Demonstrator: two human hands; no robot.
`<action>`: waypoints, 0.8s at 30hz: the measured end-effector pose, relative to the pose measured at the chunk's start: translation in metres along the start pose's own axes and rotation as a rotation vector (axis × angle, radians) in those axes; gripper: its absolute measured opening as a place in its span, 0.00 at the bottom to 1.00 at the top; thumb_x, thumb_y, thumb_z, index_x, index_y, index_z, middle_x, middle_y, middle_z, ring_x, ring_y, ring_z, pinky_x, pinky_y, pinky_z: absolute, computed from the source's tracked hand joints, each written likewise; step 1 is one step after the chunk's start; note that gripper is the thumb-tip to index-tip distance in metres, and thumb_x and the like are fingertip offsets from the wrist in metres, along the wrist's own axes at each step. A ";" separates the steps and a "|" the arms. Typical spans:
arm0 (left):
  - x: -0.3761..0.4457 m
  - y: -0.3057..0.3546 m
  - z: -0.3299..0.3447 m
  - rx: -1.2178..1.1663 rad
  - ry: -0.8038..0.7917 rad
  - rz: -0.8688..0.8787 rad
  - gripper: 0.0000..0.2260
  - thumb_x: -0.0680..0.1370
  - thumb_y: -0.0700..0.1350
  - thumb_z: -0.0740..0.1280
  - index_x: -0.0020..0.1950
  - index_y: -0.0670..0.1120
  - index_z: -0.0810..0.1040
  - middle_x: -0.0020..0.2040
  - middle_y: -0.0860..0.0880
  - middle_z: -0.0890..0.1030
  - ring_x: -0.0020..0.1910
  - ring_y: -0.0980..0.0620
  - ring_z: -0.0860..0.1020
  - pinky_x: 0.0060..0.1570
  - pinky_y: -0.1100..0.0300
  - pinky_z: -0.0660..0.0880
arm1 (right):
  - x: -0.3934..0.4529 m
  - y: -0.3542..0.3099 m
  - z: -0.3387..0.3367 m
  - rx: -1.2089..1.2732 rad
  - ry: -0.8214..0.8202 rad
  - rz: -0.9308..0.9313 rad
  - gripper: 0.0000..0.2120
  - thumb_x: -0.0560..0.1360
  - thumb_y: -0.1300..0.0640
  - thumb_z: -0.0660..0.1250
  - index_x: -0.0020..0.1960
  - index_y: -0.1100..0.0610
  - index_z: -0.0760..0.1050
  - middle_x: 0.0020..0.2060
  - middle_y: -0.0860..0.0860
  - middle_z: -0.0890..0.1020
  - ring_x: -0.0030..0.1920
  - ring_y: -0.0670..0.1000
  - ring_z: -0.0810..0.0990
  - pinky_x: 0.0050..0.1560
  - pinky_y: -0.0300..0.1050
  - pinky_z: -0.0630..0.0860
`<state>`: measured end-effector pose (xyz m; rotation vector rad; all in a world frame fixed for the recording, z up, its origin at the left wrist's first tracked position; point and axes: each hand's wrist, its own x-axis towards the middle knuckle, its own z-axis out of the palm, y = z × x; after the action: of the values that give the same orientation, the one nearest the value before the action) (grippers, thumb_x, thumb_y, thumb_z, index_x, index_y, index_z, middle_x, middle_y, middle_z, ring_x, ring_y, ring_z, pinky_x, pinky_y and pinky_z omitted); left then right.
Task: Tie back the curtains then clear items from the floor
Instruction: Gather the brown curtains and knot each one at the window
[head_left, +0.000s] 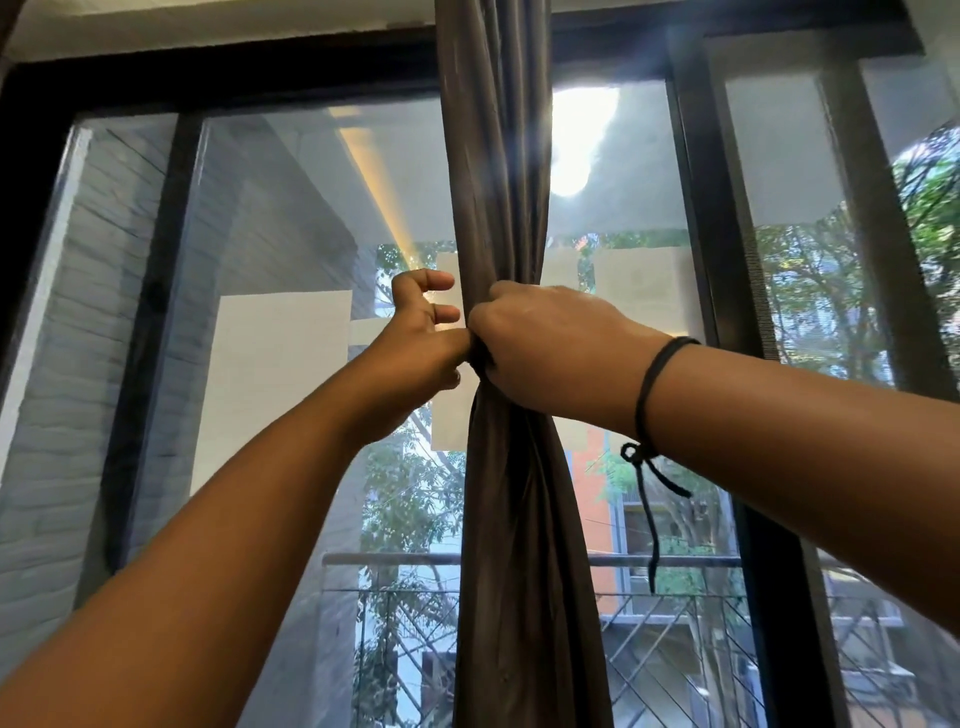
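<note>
A dark brown curtain (498, 156) hangs gathered into a narrow bunch in front of the window, pinched in at hand height. My right hand (540, 343) is closed around the pinched part from the right. My left hand (421, 338) meets it from the left, thumb and lower fingers pressed at the same spot, upper fingers curled free beside the fabric. A small dark piece, perhaps a tie, shows between the two hands; I cannot tell what it is. A black cord bracelet (652, 395) sits on my right wrist, its ends dangling. The floor is out of view.
A large window with dark frames (701, 208) fills the view behind the curtain. Outside are a grey brick wall (67, 338) at left, a balcony railing (649, 613) below, trees and buildings. Bright light glares through the glass at upper centre.
</note>
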<state>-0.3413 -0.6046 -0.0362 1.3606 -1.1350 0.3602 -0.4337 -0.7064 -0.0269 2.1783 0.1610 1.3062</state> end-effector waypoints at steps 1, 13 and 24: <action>-0.002 0.002 -0.002 -0.030 -0.035 0.006 0.25 0.70 0.41 0.67 0.60 0.57 0.60 0.60 0.43 0.70 0.49 0.47 0.74 0.38 0.59 0.70 | 0.001 -0.001 0.000 -0.023 -0.009 0.003 0.08 0.78 0.57 0.61 0.54 0.56 0.75 0.46 0.54 0.73 0.46 0.60 0.78 0.39 0.47 0.70; -0.019 -0.014 0.013 0.630 0.042 0.567 0.24 0.71 0.38 0.70 0.61 0.51 0.63 0.58 0.48 0.67 0.52 0.59 0.69 0.48 0.74 0.66 | 0.009 0.003 -0.029 0.067 -0.603 -0.015 0.14 0.79 0.65 0.55 0.61 0.65 0.74 0.56 0.60 0.79 0.54 0.57 0.77 0.44 0.41 0.68; -0.051 -0.020 0.038 0.658 0.317 0.324 0.19 0.69 0.67 0.65 0.37 0.51 0.75 0.33 0.52 0.77 0.34 0.54 0.76 0.34 0.55 0.73 | 0.010 0.024 -0.018 0.431 -0.454 0.227 0.11 0.76 0.58 0.60 0.53 0.58 0.79 0.32 0.46 0.72 0.34 0.48 0.72 0.36 0.39 0.71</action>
<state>-0.3657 -0.6238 -0.0949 1.5976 -1.0025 1.2244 -0.4483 -0.7142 0.0002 2.8737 0.0128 0.9103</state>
